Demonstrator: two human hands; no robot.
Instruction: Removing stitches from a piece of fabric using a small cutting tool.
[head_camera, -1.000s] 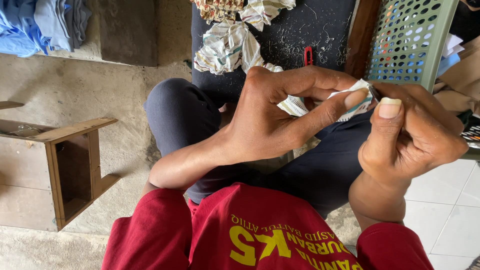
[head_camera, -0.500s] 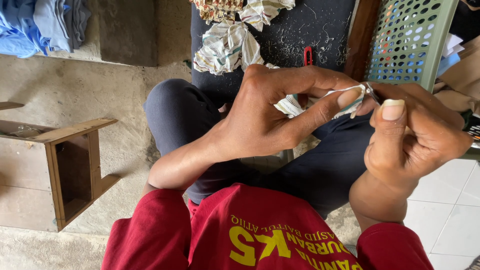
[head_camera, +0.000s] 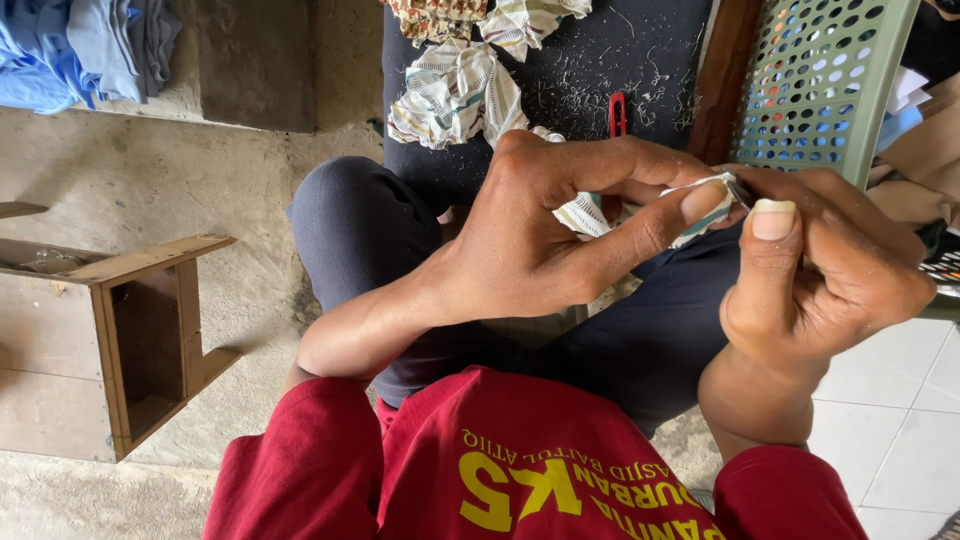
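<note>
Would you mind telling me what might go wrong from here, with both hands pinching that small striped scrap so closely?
1. The left hand and right hand pinch the striped fabric scrap around a thin dark tool tip, close to the fingertips; a slip could nick skin.
2. The work is held in the air above the lap, so a dropped scrap may land among the thread clippings on the dark mat.
</note>
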